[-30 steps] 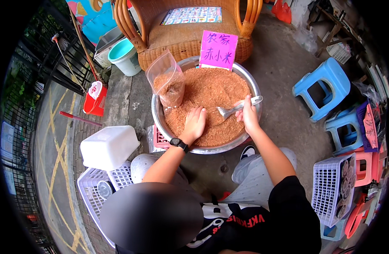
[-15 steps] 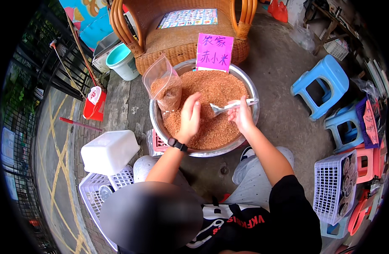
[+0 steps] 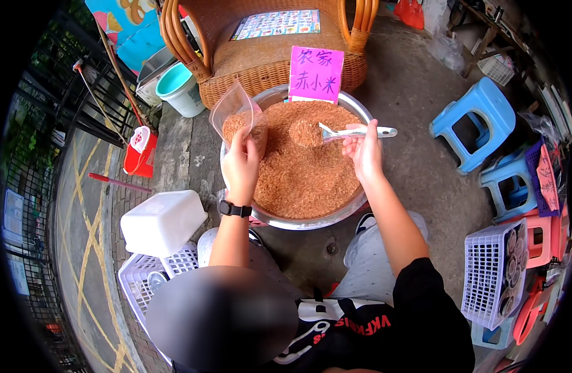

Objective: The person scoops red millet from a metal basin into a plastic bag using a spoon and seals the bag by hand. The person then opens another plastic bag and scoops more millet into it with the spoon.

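Observation:
A wide metal basin [image 3: 323, 222] in front of me holds a heap of reddish-brown grain [image 3: 308, 180]. My right hand [image 3: 367, 155] grips the pale handle of a scoop [image 3: 383, 132], its bowl heaped with grain and held over the basin. At the basin's left side, a clear plastic bag [image 3: 227, 107] partly filled with grain stands with its mouth open. Against the bag's near side, my left hand [image 3: 241, 168] closes its fingers on it; part of the grip is hidden by the back of the hand.
A pink handwritten sign [image 3: 316, 73] stands at the basin's far edge, before a wicker chair [image 3: 261, 53]. Blue stools [image 3: 479, 124] and a lavender basket [image 3: 482, 273] are on the right. A white tub [image 3: 161, 222], a red mop bucket [image 3: 140, 152] and a white bucket [image 3: 185, 102] are leftward.
My left hand has moved left and up from over the grain onto the plastic bag. The right hand has lifted the scoop, now heaped with grain, out of the pile.

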Available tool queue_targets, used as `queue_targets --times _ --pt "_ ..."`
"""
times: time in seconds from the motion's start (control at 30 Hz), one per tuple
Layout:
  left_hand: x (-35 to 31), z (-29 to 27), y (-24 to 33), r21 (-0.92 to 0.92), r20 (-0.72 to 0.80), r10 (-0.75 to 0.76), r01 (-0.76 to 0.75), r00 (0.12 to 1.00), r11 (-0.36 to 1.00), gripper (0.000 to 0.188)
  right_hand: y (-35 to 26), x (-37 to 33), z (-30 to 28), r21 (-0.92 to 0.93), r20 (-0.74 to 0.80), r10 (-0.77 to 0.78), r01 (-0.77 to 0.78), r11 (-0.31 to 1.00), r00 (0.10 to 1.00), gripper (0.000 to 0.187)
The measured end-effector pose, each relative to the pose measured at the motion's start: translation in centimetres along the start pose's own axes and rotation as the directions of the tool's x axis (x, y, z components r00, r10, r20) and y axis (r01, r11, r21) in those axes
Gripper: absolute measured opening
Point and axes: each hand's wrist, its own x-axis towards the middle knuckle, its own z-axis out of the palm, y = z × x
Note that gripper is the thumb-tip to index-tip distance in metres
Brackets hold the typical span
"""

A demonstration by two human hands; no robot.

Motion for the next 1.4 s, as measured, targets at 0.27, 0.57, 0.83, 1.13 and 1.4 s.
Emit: queue_targets --times 0.27,0.57,0.83,1.13,1.4 --pt "-1.4 1.4 1.3 0.032 0.122 0.276 -0.282 0.953 0.959 0.024 -1.5 -1.5 3.8 0.059 0.021 -0.079 0.078 0.995 0.997 0.057" --pt "-1.8 2.7 0.8 0.03 0.098 0.362 -0.366 0.927 0.93 0.025 -0.5 -2.7 7.3 0.032 0.179 -0.133 0.129 0.991 0.975 0.049" --pt "-1.8 2.2 0.7 0.017 0.114 0.361 -0.365 0.926 0.931 0.022 2.0 -3.2 9.3 -0.124 0.356 -0.198 0.256 0.959 0.913 0.041" --pt "-1.4 0.8 0.7 -0.101 0.12 0.342 -0.331 0.932 0.938 0.021 2.4 -3.3 9.8 -0.283 0.687 -0.585 0.9 0.331 0.431 0.022" --pt "-0.3 0.6 0.0 -0.318 0.115 0.163 -0.119 0.98 0.94 0.019 0.8 -3.4 9.1 -0.13 0.44 -0.582 0.689 0.713 0.684 0.022"
